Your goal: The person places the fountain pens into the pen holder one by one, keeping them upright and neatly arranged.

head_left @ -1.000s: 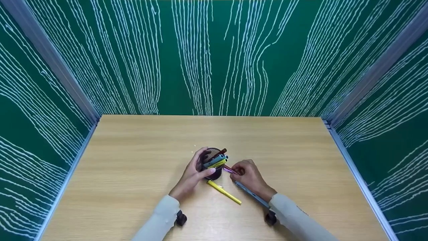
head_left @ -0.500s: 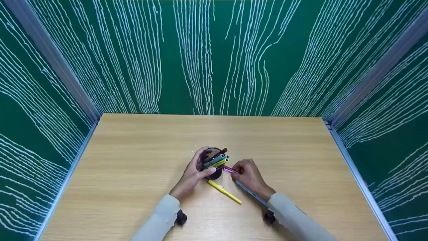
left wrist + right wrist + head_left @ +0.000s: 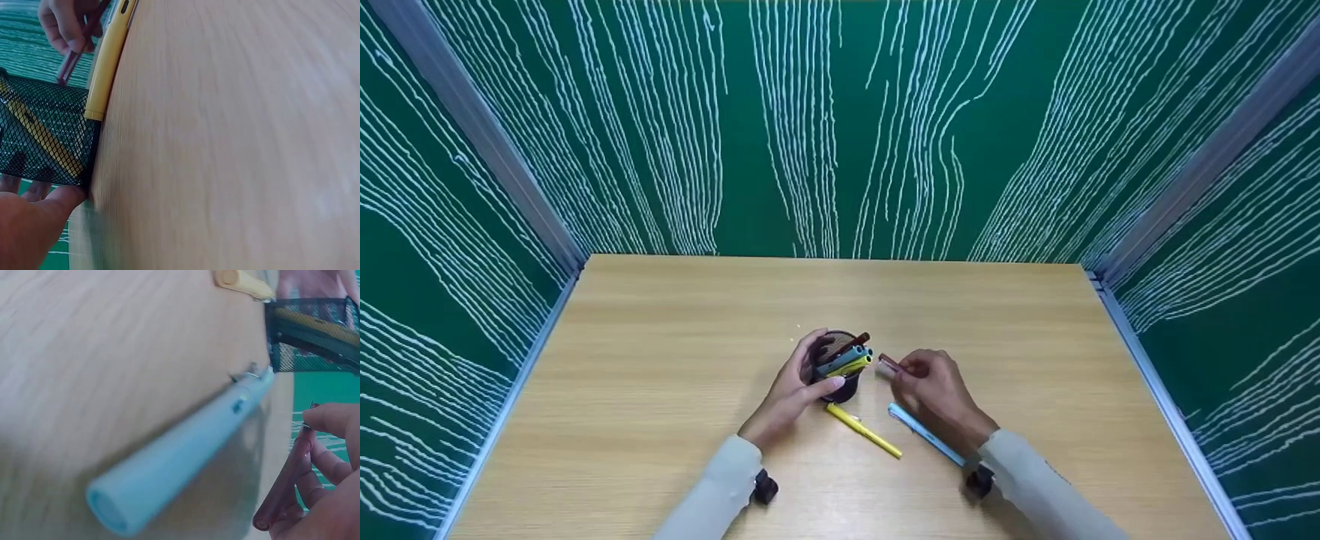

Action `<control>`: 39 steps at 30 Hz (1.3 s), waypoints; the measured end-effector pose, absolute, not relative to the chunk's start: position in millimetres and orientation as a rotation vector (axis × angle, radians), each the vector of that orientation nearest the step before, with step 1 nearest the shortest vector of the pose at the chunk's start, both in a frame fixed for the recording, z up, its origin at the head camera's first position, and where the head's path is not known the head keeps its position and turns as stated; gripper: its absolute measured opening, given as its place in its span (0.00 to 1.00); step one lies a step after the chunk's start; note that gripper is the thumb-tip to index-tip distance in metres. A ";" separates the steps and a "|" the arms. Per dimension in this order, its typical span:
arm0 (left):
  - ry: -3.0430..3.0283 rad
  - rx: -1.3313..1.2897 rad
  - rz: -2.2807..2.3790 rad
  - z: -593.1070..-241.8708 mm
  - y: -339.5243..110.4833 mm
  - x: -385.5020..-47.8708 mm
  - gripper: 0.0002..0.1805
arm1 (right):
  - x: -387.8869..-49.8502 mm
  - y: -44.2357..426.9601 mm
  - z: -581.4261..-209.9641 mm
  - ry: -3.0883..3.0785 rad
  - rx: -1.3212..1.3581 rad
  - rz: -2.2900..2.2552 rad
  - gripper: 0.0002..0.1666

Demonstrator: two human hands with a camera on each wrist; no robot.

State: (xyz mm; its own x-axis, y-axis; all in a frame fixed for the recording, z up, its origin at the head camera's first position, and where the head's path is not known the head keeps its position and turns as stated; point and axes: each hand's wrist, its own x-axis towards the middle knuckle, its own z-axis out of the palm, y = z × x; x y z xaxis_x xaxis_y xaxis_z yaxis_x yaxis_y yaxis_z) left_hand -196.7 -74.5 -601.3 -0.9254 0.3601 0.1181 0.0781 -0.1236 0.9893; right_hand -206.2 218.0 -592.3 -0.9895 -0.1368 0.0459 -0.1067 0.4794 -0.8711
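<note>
In the head view my left hand curls round a black mesh cup that holds blue, yellow and dark red pens. To its right, my right hand pinches a dark red pen, whose free end stands a little apart from the cup. The right wrist view shows this red pen held between thumb and fingers. Through the mesh cup in the left wrist view a yellow pen is visible.
A yellow pen lies on the wooden table just in front of the cup. A light blue pen lies beside my right wrist. Green walls with white wavy lines surround the table.
My right hand has moved slightly right and away from the cup, and the red pen's end has come clear of the cup's side. The left hand and cup have stayed put.
</note>
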 end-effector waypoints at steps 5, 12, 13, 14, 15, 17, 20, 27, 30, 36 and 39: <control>1.934 0.498 2.156 -600.6 -74.9 -196.4 0.50 | -204.0 226.7 -581.4 2.710 -0.130 -1.599 0.05; 1.956 0.482 2.149 -599.3 -73.9 -196.7 0.50 | -202.4 235.7 -567.8 2.792 -0.121 -1.621 0.05; 1.954 0.482 2.154 -598.9 -73.6 -196.8 0.50 | -202.3 236.6 -565.9 2.802 -0.126 -1.628 0.05; 1.950 0.482 2.159 -598.5 -73.2 -196.9 0.50 | -202.2 237.5 -563.8 2.814 -0.134 -1.635 0.05; 1.950 0.481 2.161 -598.2 -72.8 -197.1 0.50 | -201.9 238.4 -562.1 2.822 -0.141 -1.641 0.05; 1.955 0.477 2.162 -597.9 -72.5 -197.3 0.50 | -201.6 240.1 -558.8 2.838 -0.153 -1.650 0.04; 1.980 0.462 2.150 -598.8 -72.4 -197.6 0.49 | -201.0 242.4 -554.7 2.844 -0.151 -1.669 0.05; 2.029 0.428 2.116 -600.3 -71.2 -197.0 0.50 | -200.3 248.7 -545.2 2.836 -0.108 -1.691 0.05; 2.011 0.428 2.124 -600.1 -70.8 -196.6 0.50 | -200.2 251.2 -541.3 2.832 -0.095 -1.701 0.06; 1.962 0.428 2.158 -599.1 -70.6 -195.9 0.51 | -199.0 253.2 -533.0 2.846 -0.114 -1.703 0.07; 1.957 0.422 2.163 -599.4 -70.7 -196.1 0.51 | -197.9 253.3 -528.1 2.853 -0.119 -1.709 0.07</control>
State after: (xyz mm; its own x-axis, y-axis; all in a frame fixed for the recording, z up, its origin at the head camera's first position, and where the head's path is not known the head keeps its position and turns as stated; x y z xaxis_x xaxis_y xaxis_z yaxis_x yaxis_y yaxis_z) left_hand -196.1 -70.7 -599.4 -0.9405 0.3302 0.0801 0.0467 -0.1080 0.9931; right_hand -197.9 253.3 -528.1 -0.9803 0.0343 0.1946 -0.1555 0.4744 -0.8665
